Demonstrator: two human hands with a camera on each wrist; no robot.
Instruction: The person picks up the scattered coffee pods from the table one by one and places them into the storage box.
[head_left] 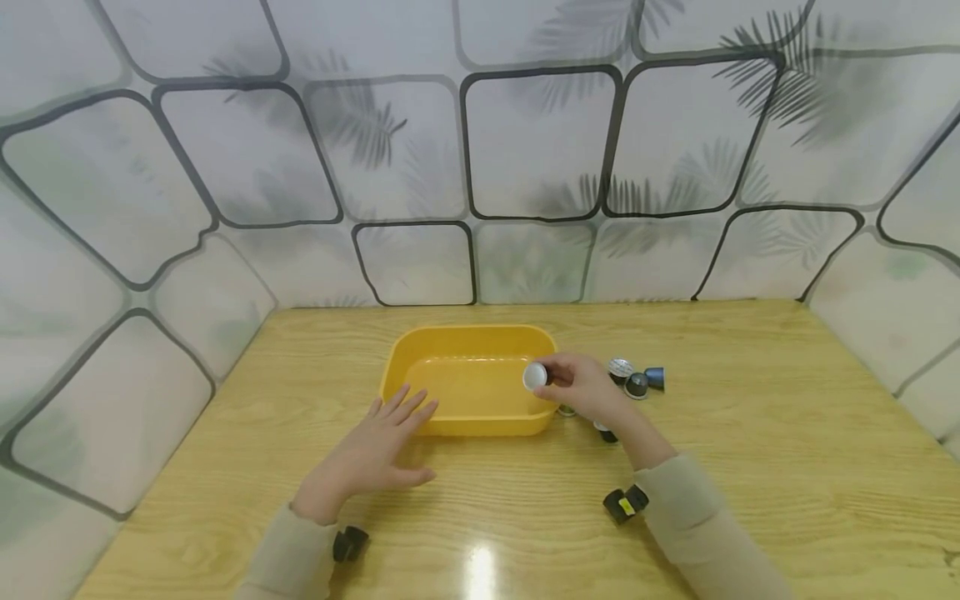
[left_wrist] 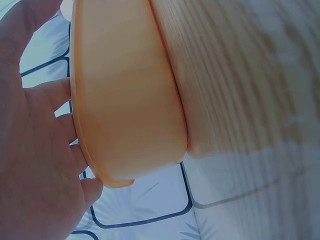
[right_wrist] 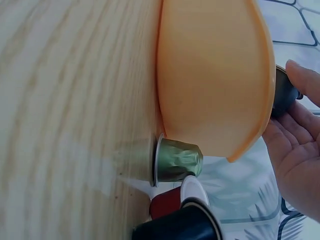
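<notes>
My right hand (head_left: 581,385) pinches a dark coffee capsule (right_wrist: 285,92) between thumb and fingers, over the right end of a yellow plastic tub (head_left: 472,427). In the head view the capsule's pale round face is turned toward the camera. My left hand (head_left: 371,450) is spread, its fingertips at the tub's front left rim and the thumb held apart. In the left wrist view, those fingers (left_wrist: 65,127) reach behind the rim. The tub's visible floor is bare.
Right of the tub lie several more capsules: a blue one (head_left: 655,378), a dark one (head_left: 637,385), a green one (right_wrist: 177,160), a red one (right_wrist: 165,204) and a black one (right_wrist: 177,225). The wooden table (head_left: 750,467) meets a patterned backdrop (head_left: 540,258) behind.
</notes>
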